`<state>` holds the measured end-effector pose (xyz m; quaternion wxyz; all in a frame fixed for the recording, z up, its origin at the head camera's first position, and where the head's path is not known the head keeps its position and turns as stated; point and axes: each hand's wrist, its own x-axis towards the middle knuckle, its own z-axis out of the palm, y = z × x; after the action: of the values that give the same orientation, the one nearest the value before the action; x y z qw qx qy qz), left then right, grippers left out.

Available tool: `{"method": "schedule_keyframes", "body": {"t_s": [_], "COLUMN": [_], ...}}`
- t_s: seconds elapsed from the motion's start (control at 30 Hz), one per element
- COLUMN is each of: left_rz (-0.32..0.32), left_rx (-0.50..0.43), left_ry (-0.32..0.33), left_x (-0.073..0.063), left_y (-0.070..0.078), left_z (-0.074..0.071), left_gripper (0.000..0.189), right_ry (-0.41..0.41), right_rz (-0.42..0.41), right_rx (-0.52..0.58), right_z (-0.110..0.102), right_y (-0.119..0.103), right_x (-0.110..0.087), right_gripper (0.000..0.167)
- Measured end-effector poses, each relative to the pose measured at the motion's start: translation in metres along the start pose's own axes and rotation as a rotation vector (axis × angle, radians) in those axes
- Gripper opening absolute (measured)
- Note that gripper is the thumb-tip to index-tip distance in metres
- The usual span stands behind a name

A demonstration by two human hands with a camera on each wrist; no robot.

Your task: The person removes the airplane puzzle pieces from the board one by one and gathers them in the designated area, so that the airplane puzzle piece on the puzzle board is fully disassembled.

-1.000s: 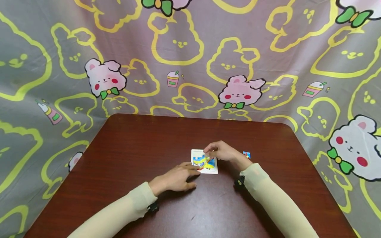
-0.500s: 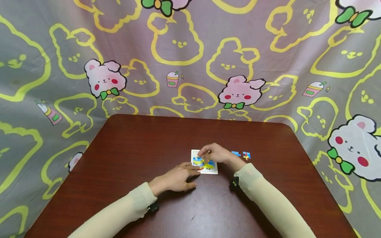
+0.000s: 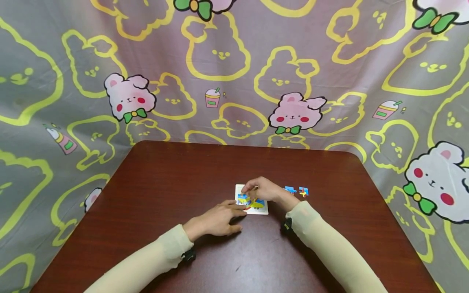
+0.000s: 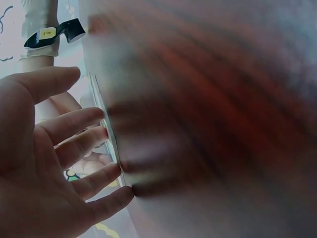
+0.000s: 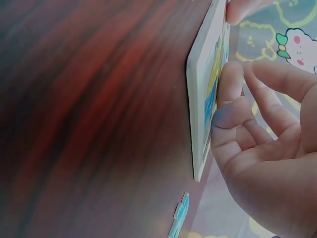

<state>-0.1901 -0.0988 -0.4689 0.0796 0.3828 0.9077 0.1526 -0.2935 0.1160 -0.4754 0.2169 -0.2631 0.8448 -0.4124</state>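
Note:
A small square jigsaw puzzle with a white frame lies on the table, its picture showing a yellow airplane on blue. My left hand rests its extended fingertips on the frame's left edge; the left wrist view shows the fingers spread. Over the puzzle's upper part is my right hand, fingers bent down to its surface. In the right wrist view the thumb and index fingertips are close together beside the puzzle; I cannot tell whether a piece is between them. Two loose blue puzzle pieces lie right of the frame, the nearer one partly behind the right wrist.
The farther loose piece has red and yellow on it. Everything lies on a dark reddish-brown table. A curtain with rabbit and drink-cup prints hangs behind and along both sides.
My right hand has shifted left across the puzzle, uncovering the nearer blue piece beside the wrist. It has slowed over the last half second. My left hand has stayed in place.

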Motion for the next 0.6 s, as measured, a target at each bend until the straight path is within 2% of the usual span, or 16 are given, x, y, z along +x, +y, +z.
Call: {"method": "schedule_keyframes", "body": {"t_s": [0.2, 0.6], "left_rz": [0.0, -0.004], "left_rx": [0.0, -0.007], "left_ry": [-0.013, -0.015], "left_x": [0.0002, 0.0004], "left_y": [0.0005, -0.0003], "left_z": [-0.0021, -0.0023], "left_gripper": [0.049, 0.049], "right_ry": [0.001, 0.006], "right_rz": [0.021, 0.045], "right_rx": [0.053, 0.079], "right_z": [0.0003, 0.0011], "right_y": [0.0, -0.001], "right_x": [0.0005, 0.0002], "right_gripper": [0.021, 0.021]}}
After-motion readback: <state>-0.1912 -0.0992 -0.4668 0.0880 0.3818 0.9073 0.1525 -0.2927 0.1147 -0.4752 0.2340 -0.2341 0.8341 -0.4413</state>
